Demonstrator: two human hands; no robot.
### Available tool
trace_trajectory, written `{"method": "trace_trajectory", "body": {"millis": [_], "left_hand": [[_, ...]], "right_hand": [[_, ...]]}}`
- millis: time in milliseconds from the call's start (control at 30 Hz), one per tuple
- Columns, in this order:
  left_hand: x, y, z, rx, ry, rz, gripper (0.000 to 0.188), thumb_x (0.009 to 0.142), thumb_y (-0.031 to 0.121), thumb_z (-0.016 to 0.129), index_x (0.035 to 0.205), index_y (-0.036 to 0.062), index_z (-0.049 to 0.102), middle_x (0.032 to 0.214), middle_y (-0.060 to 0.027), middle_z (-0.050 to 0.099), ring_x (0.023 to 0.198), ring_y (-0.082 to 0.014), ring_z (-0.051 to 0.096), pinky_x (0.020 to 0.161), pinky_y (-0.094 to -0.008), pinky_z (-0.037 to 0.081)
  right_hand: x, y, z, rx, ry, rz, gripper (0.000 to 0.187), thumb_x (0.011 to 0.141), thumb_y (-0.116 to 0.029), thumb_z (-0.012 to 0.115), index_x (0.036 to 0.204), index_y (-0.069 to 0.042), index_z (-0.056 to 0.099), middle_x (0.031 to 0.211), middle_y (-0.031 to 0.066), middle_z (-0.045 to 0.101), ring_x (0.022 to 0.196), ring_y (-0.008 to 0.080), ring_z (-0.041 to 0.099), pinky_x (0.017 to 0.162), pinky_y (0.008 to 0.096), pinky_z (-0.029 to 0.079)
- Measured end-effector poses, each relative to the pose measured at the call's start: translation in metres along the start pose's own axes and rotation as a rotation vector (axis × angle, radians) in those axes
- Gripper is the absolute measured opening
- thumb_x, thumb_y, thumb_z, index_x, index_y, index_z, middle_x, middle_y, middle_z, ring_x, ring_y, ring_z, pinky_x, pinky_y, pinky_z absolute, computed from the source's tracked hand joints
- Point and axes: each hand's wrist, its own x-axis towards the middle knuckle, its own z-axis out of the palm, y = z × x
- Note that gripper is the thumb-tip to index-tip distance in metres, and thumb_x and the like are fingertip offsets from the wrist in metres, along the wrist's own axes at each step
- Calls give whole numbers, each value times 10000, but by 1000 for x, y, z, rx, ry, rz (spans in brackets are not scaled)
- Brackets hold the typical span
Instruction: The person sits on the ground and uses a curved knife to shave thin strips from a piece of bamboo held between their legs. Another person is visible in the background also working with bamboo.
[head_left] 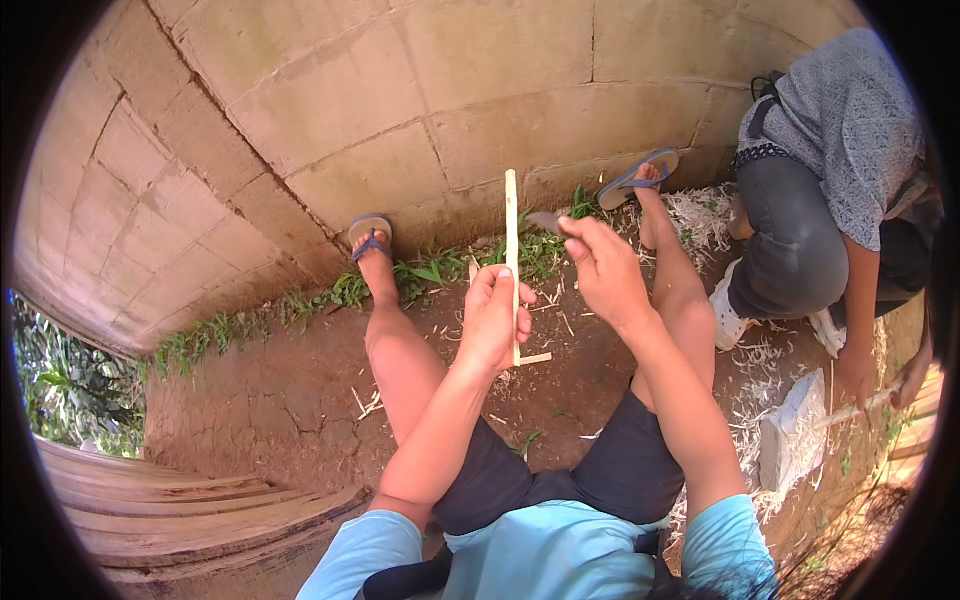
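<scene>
My left hand (492, 318) is closed around a pale peeled stick (512, 215), which stands roughly upright in the picture. At its lower end, below the hand, a short pale piece (535, 358) juts out to the right; whether it is joined to the stick I cannot tell. My right hand (608, 270) grips a small knife (546, 222), held to the right of the stick and apart from it. Its dark blade points left; the handle is hidden in my fingers.
A block wall (400, 90) rises in front of my sandalled feet. At the right a person (830, 200) crouches, one hand at a thin stick beside a pale stone block (792, 435). Wood shavings (745, 390) litter the dirt. Planks (190, 510) lie at the lower left.
</scene>
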Motion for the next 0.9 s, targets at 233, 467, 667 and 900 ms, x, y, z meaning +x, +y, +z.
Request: {"method": "trace_trajectory", "body": {"millis": [233,467,667,900], "left_hand": [[1,16,-10,-72,-17,-28,212,1037,234,324,997,67,449,649,-25,502,387,-80,408,319,-212,319],[-7,7,-6,43,-1,135,238,1041,244,310,1004,55,450,625,-6,447,374,-60,333,307,-212,261],[-3,9,7,65,18,100,251,1041,247,302,1012,45,448,612,-4,437,377,-65,335,322,-218,272],[-17,-7,29,170,-123,-49,258,1043,249,323,1045,43,478,646,-7,495,391,-72,378,334,-214,307]], "right_hand": [[-22,-27,17,-8,-204,11,199,910,-169,559,1105,-179,594,904,106,610,787,365,630,639,462,514],[-24,-25,26,3,-131,-35,221,886,-143,578,1103,-179,597,906,83,613,796,356,635,637,463,520],[-19,-23,29,-26,-73,81,211,908,-141,566,1117,-138,594,968,103,639,863,357,640,712,441,528],[28,29,6,2,220,215,209,948,-137,528,1134,-57,583,1094,177,639,1019,368,612,852,398,486]]}}
